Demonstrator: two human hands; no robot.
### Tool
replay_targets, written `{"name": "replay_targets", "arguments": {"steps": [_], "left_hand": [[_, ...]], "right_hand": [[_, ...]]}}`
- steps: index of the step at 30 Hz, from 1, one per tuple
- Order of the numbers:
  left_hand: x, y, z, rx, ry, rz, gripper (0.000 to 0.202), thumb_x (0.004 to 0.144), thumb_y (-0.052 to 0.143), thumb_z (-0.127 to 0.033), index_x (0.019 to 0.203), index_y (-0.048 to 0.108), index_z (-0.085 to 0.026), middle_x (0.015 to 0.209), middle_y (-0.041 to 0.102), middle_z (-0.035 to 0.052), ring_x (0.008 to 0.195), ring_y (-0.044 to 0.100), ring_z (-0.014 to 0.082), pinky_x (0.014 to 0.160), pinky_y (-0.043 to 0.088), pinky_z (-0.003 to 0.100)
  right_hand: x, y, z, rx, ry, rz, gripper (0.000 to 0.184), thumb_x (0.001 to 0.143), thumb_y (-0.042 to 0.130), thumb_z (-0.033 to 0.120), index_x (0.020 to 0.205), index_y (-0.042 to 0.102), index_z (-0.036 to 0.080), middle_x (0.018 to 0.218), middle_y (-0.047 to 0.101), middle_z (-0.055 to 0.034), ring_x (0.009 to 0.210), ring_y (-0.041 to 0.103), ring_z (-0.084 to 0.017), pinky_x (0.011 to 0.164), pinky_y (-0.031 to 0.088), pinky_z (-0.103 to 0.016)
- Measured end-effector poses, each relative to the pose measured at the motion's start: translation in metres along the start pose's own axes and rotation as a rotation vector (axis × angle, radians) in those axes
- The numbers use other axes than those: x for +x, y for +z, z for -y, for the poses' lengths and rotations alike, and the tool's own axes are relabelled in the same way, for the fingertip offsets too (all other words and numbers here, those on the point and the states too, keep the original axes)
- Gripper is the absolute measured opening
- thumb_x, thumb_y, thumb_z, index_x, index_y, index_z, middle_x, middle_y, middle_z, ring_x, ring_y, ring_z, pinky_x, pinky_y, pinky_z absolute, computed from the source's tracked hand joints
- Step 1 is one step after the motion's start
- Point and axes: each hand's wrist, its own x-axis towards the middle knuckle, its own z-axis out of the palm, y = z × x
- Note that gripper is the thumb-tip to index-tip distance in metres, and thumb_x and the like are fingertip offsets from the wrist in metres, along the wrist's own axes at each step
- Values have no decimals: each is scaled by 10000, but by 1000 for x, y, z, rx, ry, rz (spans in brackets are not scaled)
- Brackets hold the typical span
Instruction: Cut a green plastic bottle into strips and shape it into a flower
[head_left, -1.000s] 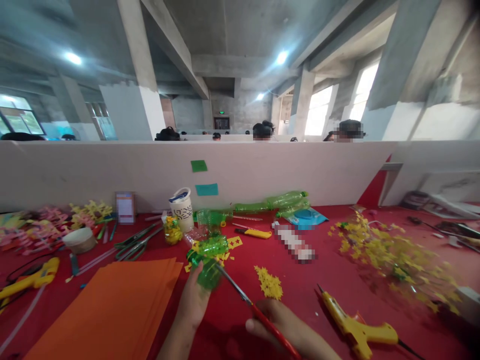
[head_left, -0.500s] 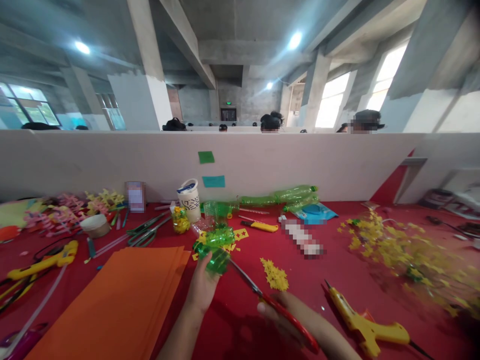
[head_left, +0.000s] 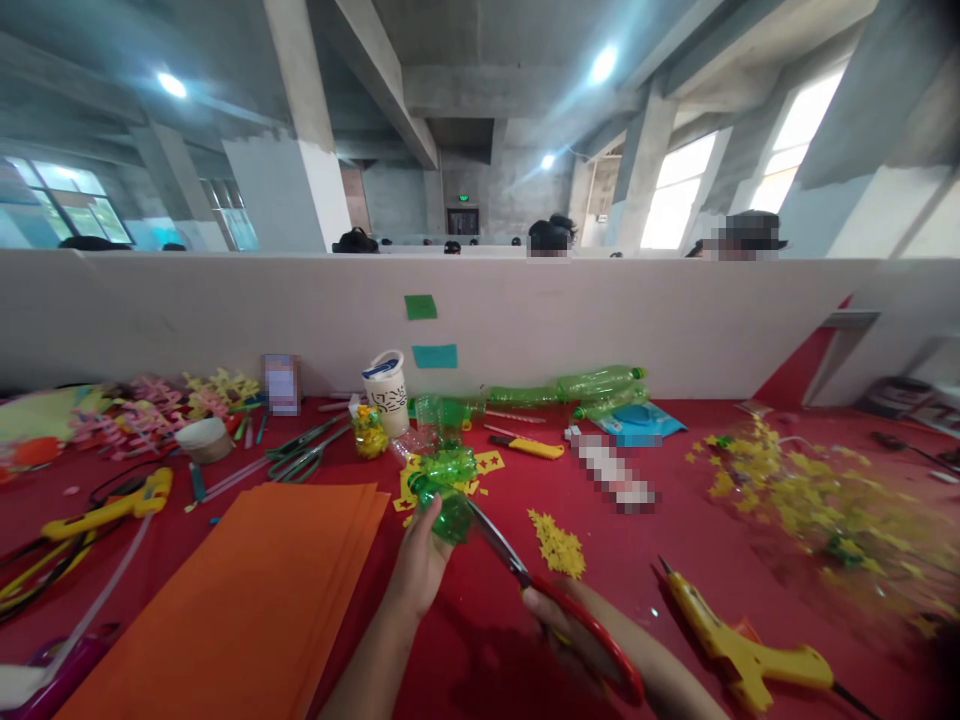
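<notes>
A cut piece of green plastic bottle [head_left: 452, 518] is gripped in my left hand [head_left: 421, 560], with its neck end to the left. My right hand [head_left: 559, 620] holds red-handled scissors [head_left: 517, 568], whose tips point up and left at the edge of the bottle piece. I cannot tell whether the blades are on the plastic. Just behind lies another green bottle part [head_left: 448, 465] on yellow paper scraps [head_left: 491, 461] with star cut-outs. A small heap of yellow paper stars [head_left: 556, 545] rests beyond my right hand.
Orange sheets [head_left: 240, 590] lie at left beside a yellow glue gun [head_left: 112, 508]. Another yellow glue gun [head_left: 742, 640] sits at right, below a yellow star branch [head_left: 832, 510]. A yellow utility knife [head_left: 529, 447], green bottles [head_left: 600, 384] and a white cup [head_left: 385, 392] stand or lie behind.
The view has shifted slightly, so most things sit a little further right. The scissor blades look more parted at the bottle piece. Both hands keep their hold.
</notes>
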Motion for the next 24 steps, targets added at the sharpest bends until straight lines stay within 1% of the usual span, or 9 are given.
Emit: {"name": "replay_targets", "arguments": {"steps": [4,7,10,14,17,20,24], "left_hand": [[0,0,1,18,13,-31,385,742,676,-252,1110,595,-174,998,698,68,900,651,204,769,524,307],[-1,1,1,20,5,-18,375,750,669,-274,1107,597,-184,1004,696,62,898,653,197,782,521,308],[-2,3,2,26,10,11,371,743,674,-269,1098,601,-188,1011,694,59,903,654,201,788,515,309],[-1,2,4,48,19,2,379,721,693,-274,1079,608,-183,937,703,55,848,660,198,769,517,315],[0,0,5,66,20,13,363,732,682,-283,1073,606,-185,916,701,51,840,656,190,763,516,311],[1,-2,6,87,27,17,349,744,671,-278,1075,600,-196,955,698,48,861,652,186,753,515,298],[2,-3,6,99,24,-14,405,735,677,-270,1125,578,-222,1057,682,62,933,646,207,799,505,321]], "right_hand": [[2,1,-1,-32,18,3,539,798,414,681,674,517,167,352,345,83,307,349,-63,345,238,-171],[2,1,-1,-11,31,7,539,788,430,684,669,511,164,358,324,90,308,333,-56,334,226,-165],[2,2,-2,3,50,-9,533,779,447,682,665,506,164,372,348,83,311,336,-55,320,223,-162],[1,1,-1,-27,49,-21,532,784,448,674,666,519,160,388,371,71,322,352,-57,329,240,-162],[0,0,2,-61,42,-21,540,787,441,675,653,519,158,410,394,58,339,372,-59,345,249,-166],[-1,1,4,-83,43,-19,545,785,438,679,646,518,158,418,391,56,346,372,-63,355,256,-173],[1,1,4,-110,51,-35,546,772,448,687,615,481,164,425,385,57,356,362,-63,365,252,-182]]}}
